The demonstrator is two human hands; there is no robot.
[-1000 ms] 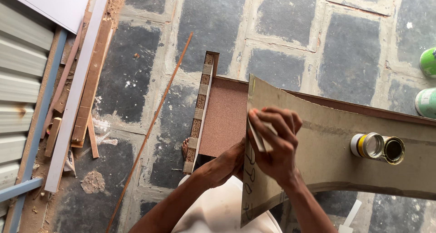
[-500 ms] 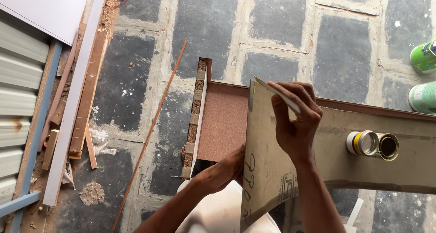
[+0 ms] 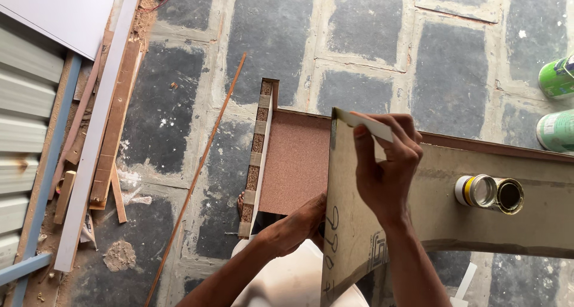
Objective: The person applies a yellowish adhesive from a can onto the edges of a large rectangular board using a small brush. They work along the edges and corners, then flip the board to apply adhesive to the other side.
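Your 2 forearms are bare, no sleeves, watch or gloves showing; your left hand (image 3: 293, 226) and right hand (image 3: 382, 169) carry no rings, and pale cloth (image 3: 287, 283) covers your lap below.

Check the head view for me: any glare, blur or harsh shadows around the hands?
Head view: soft, even daylight, no hard shadows on the stone floor. Mild sheen on the tilted sheet and the small tin, nothing blown out. Right hand with its white scraper is sharp; left hand too. Slight wide-angle stretch at the edges.
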